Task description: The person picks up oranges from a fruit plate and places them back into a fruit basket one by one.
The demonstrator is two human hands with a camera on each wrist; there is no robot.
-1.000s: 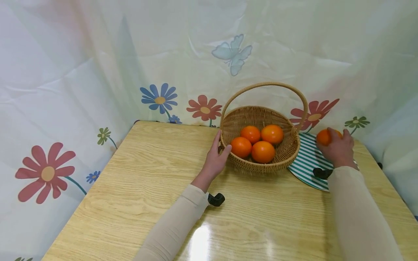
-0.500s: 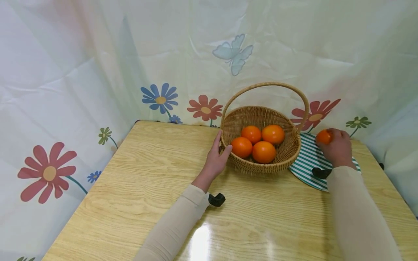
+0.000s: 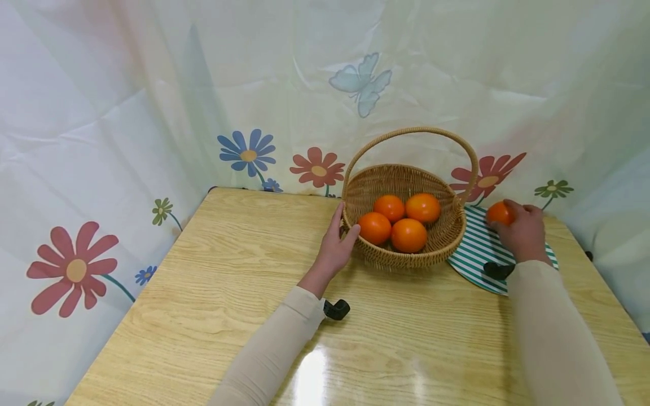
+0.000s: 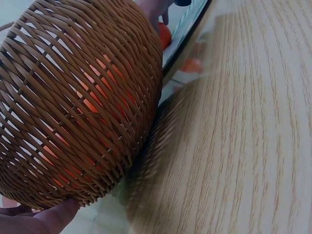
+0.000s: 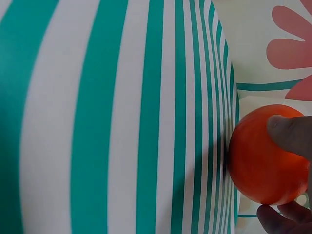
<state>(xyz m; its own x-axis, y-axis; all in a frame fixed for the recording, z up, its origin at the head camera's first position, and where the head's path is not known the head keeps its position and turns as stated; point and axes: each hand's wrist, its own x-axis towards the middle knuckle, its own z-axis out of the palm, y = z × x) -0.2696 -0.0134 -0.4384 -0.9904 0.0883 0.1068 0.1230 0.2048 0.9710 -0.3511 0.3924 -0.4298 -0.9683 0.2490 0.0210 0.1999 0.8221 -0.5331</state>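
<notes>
In the head view, a wicker basket (image 3: 406, 260) with a tall arched handle holds several smooth, round orange fruits (image 3: 409, 235). My left hand (image 3: 334, 248) rests against the basket's left side, thumb near the front rim and fingers spread along its outside; their tips are partly hidden. The left wrist view shows the basket's weave (image 4: 83, 97) from close by. My right hand (image 3: 525, 232) grips another orange fruit (image 5: 265, 156) between thumb and fingers at the far side of a green-and-white striped round mat (image 3: 479, 248). Whether this fruit touches the mat I cannot tell.
The wooden table (image 3: 244, 270) extends left of the basket and in front of it. Behind it hangs a pale cloth (image 3: 284, 67) printed with flowers and a butterfly. The basket's right side overlaps the mat's left edge in the head view.
My right hand has shifted slightly left with the fruit in its grasp. The left hand and the basket have stayed in place.
</notes>
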